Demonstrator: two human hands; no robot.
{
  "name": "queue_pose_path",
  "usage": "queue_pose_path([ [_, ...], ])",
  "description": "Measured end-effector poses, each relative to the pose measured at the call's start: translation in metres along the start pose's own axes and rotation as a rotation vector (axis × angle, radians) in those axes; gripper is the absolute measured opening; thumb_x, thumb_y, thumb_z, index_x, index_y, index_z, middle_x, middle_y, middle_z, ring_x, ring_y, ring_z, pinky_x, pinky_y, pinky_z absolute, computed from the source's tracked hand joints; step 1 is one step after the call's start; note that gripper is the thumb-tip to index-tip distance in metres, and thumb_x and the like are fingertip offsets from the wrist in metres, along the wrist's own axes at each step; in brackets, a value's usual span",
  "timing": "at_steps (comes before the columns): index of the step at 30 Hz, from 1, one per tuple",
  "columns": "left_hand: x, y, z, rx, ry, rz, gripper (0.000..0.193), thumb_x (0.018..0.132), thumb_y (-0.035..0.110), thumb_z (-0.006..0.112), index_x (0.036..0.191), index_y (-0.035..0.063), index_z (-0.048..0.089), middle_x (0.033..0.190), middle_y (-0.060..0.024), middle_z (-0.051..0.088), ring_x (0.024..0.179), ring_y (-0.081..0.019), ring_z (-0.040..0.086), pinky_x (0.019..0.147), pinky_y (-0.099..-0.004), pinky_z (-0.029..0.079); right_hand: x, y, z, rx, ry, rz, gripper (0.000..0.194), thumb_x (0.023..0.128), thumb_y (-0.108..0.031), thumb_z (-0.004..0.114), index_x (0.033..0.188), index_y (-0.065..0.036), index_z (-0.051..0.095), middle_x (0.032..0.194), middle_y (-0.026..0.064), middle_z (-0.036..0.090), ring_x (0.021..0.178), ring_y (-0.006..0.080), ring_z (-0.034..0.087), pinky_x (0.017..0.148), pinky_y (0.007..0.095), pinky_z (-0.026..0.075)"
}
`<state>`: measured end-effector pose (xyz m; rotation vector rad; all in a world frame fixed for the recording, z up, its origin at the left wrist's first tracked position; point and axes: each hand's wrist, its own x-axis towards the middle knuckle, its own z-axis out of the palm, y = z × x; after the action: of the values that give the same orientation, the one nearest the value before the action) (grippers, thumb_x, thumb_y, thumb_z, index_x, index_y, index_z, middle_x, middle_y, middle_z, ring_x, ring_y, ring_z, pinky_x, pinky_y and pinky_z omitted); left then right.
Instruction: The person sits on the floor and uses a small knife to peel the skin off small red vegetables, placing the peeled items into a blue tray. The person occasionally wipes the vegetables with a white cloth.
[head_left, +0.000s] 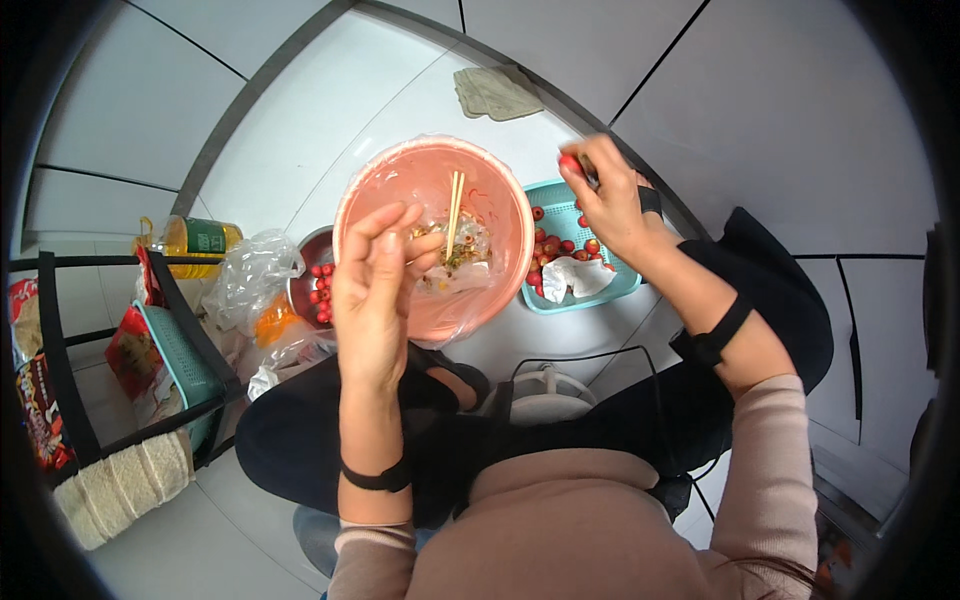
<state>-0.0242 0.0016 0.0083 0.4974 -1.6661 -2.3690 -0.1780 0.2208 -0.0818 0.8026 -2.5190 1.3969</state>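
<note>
My left hand (375, 292) is raised over the left side of a pink trash bin (508, 180) lined with clear plastic. Its fingers are loosely curled and apart, and nothing shows in them. Up and to the right, my right hand (611, 195) grips a small red fruit (571, 163), like a hawthorn, above a teal plastic basket (547, 306). A small dark object shows between its fingers, too blurred to name. Several red fruits (552, 245) and a crumpled white tissue (574, 277) lie in the basket. Wooden chopsticks (454, 217) and food scraps are inside the bin.
Left of the bin, a metal bowl (316, 244) holds more red fruits (323, 289), beside a clear plastic bag (255, 277) and an oil bottle (191, 236). A black-framed rack (64, 360) stands at far left. A folded cloth (496, 94) lies beyond the bin. A cable (585, 357) crosses near my legs.
</note>
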Motion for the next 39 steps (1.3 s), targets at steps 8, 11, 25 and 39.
queue_pose_path([
  [8,0.006,-0.001,0.006,0.016,0.045,0.015,0.031,0.098,0.017,0.049,0.122,-0.0021,0.048,0.124,-0.0173,0.055,0.098,-0.0181,0.063,0.085,-0.028,0.05,-0.102,0.113,0.083,-0.213,-0.352,0.331,0.023,0.08,-0.007,0.062,0.103,-0.004,0.063,0.096,0.0132,0.065,0.091,0.0333,0.06,0.08,0.0426,0.048],
  [11,0.008,0.0,0.005,0.056,0.056,0.017,0.03,0.097,0.015,0.049,0.123,-0.001,0.047,0.126,-0.0174,0.054,0.098,-0.017,0.062,0.086,-0.0292,0.048,-0.109,0.122,0.1,-0.23,-0.459,0.317,0.021,0.08,-0.006,0.061,0.101,-0.006,0.063,0.093,0.0129,0.065,0.089,0.0345,0.059,0.078,0.044,0.049],
  [25,0.01,0.001,0.003,0.195,0.135,0.021,0.035,0.095,0.018,0.054,0.123,-0.0025,0.047,0.125,-0.0182,0.053,0.096,-0.0184,0.061,0.084,-0.0288,0.046,-0.076,0.172,0.159,-0.473,-0.373,0.515,0.024,0.082,-0.017,0.064,0.097,-0.002,0.057,0.102,0.0193,0.053,0.091,0.0357,0.061,0.076,0.0434,0.054],
  [39,-0.004,0.0,0.022,0.312,-0.1,0.094,0.055,0.085,-0.007,0.059,0.137,0.0007,0.042,0.133,-0.0135,0.049,0.1,-0.014,0.059,0.086,-0.0266,0.047,-0.006,-0.035,0.03,0.72,0.211,0.505,0.017,0.084,-0.015,0.07,0.093,-0.002,0.061,0.077,-0.0013,0.057,0.067,0.0052,0.048,0.058,0.0209,0.04],
])
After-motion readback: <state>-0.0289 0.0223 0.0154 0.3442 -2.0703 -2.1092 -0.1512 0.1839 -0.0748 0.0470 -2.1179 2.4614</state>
